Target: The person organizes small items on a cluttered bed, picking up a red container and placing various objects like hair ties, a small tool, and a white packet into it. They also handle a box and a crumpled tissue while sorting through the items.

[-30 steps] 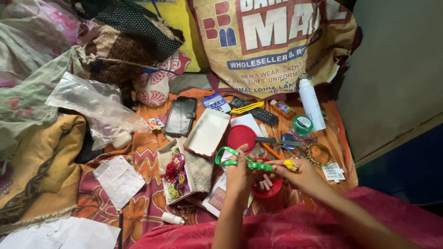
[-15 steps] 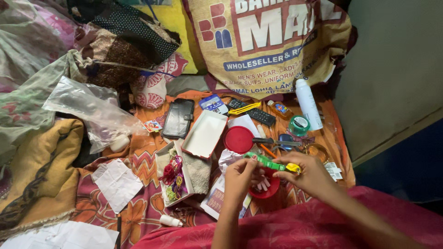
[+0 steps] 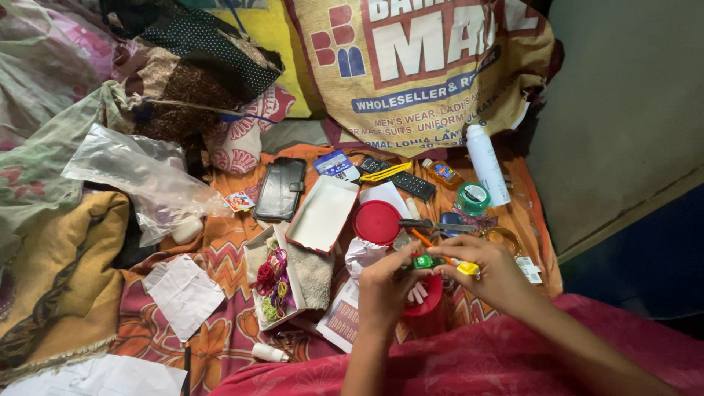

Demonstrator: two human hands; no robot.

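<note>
Over cluttered orange cloth (image 3: 235, 253), both hands' fingers (image 3: 400, 268) pinch a green strap (image 3: 424, 261).

1. Most of the green strap (image 3: 424, 261) is covered by the left hand (image 3: 385, 286) and right hand (image 3: 493, 273); only a short piece is seen between them.
2. The red bowl (image 3: 427, 297) is largely hidden beneath both hands.
3. The printed sack (image 3: 425, 66) is cut off by the far edge.
4. The white papers (image 3: 95, 378) are cropped at the near edge.
</note>
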